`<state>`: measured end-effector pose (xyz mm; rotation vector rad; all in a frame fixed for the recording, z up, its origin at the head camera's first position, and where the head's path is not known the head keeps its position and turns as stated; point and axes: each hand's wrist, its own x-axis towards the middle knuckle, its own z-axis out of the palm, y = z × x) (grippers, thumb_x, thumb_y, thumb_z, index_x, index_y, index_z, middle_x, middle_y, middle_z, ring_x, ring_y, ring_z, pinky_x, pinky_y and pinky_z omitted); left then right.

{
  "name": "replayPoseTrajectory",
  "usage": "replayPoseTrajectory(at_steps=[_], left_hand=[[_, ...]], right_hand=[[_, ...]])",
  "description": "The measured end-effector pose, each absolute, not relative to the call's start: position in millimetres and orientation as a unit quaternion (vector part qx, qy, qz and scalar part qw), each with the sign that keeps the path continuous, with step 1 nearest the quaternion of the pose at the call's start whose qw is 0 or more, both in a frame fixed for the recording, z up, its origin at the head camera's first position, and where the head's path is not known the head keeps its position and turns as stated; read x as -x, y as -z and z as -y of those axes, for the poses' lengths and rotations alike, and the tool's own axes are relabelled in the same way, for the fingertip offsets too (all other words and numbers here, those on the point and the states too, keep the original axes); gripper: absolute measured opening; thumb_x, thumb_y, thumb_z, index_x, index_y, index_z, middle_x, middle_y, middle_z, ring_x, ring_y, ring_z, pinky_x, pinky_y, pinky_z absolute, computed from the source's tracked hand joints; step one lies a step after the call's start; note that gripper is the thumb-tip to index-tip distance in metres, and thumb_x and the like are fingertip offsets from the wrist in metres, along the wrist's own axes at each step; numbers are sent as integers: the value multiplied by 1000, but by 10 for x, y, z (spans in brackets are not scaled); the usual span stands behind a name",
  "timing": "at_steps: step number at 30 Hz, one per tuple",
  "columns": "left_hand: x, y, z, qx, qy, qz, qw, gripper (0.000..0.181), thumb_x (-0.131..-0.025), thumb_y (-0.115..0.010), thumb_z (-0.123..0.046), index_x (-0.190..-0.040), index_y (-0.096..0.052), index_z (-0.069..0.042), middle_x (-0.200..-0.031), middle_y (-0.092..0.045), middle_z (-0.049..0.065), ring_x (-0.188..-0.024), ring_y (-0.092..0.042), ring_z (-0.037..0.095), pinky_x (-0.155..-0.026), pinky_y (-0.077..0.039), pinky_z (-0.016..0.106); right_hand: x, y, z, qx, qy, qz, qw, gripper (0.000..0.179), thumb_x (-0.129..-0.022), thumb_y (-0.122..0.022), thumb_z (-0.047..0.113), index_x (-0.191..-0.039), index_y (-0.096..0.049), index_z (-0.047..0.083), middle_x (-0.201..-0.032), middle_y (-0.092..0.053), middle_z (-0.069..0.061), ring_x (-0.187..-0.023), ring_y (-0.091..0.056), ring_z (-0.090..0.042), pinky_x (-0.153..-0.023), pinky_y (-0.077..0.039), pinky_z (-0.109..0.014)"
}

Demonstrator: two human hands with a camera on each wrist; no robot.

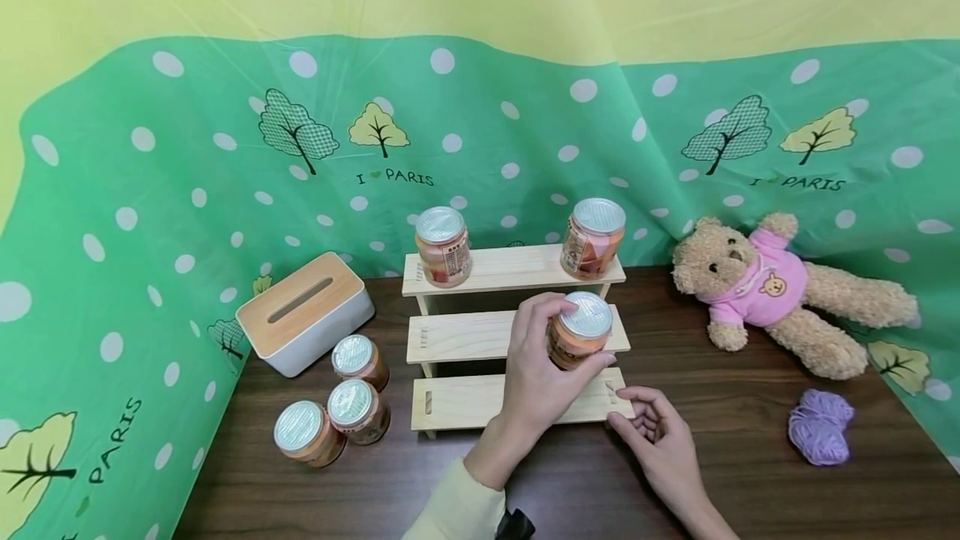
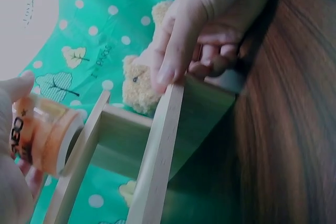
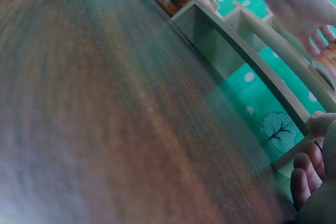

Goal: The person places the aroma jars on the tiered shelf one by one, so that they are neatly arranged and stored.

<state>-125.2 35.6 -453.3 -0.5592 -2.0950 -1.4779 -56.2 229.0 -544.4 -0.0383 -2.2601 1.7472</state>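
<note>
My left hand (image 1: 536, 377) grips a jar (image 1: 587, 317) with a silver lid and orange contents, fingers and thumb round its sides. The jar is upright at the right end of the middle step of a three-step wooden display stand (image 1: 468, 402); in the left wrist view, the base of the jar (image 2: 47, 135) is right at a step's edge. My right hand (image 1: 663, 444) pinches the right end of the lowest step between thumb and fingers, its other fingers curled below. On the top step stand two similar jars, one left (image 1: 442, 248) and one right (image 1: 594, 240).
Three more jars (image 1: 360, 411) stand on the dark wood table left of the stand, near a white tissue box (image 1: 300, 315) with a wooden lid. To the right lie a teddy bear (image 1: 765, 282) in pink and purple yarn (image 1: 821, 427). A green dotted cloth (image 1: 510, 132) hangs behind.
</note>
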Motion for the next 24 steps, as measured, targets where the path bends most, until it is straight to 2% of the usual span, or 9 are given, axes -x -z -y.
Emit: replayPoseTrajectory(at_steps=[8,13,17,24], left_hand=[[1262,4541,-212,239,526,786,222,69,-81,-101,-22,-139,-63,-21,-140,-52,12,-129,-57,25,-106,-57,39],[1267,4547,-200,243,515,789,231,64,-85,-97,-20,-140,-64,-21,-138,-53,13,-126,-59,25,-104,-59,37],[1281,4567,-236,241,518,782,248,62,-83,-97,-18,-138,-66,-20,-137,-55,13,-126,-61,25,-106,-58,36],[1310,4588,-336,239,519,769,286,62,-82,-98,-17,-136,-68,-17,-135,-58,14,-123,-62,25,-100,-59,28]], right_hand=[[551,5445,-2292,14,-607,782,143,34,-91,-80,-17,-122,-69,-7,-84,-71,5,-68,-60,-3,-57,-50,-18],[549,5440,-2293,15,-606,782,142,34,-91,-80,-16,-122,-69,-7,-84,-69,5,-68,-59,-3,-58,-50,-18],[547,5442,-2293,14,-606,782,144,35,-91,-80,-17,-122,-69,-6,-84,-69,4,-68,-58,-3,-57,-50,-19],[552,5451,-2288,6,-610,779,149,35,-91,-79,-18,-122,-69,-7,-84,-68,3,-67,-57,-2,-56,-49,-19]])
